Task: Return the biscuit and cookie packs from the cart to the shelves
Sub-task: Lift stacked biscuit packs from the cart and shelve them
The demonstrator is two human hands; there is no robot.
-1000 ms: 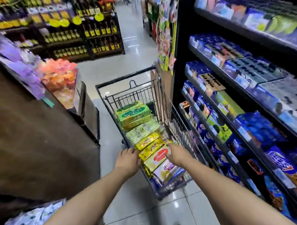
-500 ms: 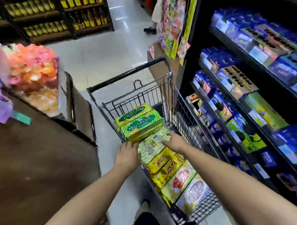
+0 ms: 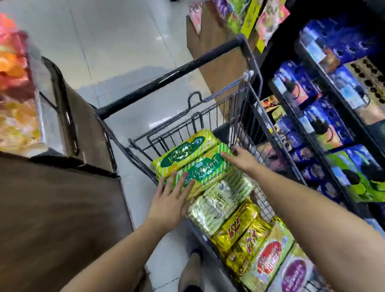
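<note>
Stocked shelves (image 3: 314,145) fill the right side. Just left of them stands the cart (image 3: 169,77), holding a row of biscuit packs (image 3: 237,227). At the far end lies a green-striped pack (image 3: 201,167). The left hand (image 3: 170,204) rests spread fingers on its near-left end; the right hand (image 3: 240,158) lays straight fingers on its far-right end.

Nothing here reads clearly to me. The green packs (image 3: 187,152) carry white script on green ovals and the gold packs (image 3: 237,227) carry red lettering, all upside down and too blurred.
</note>
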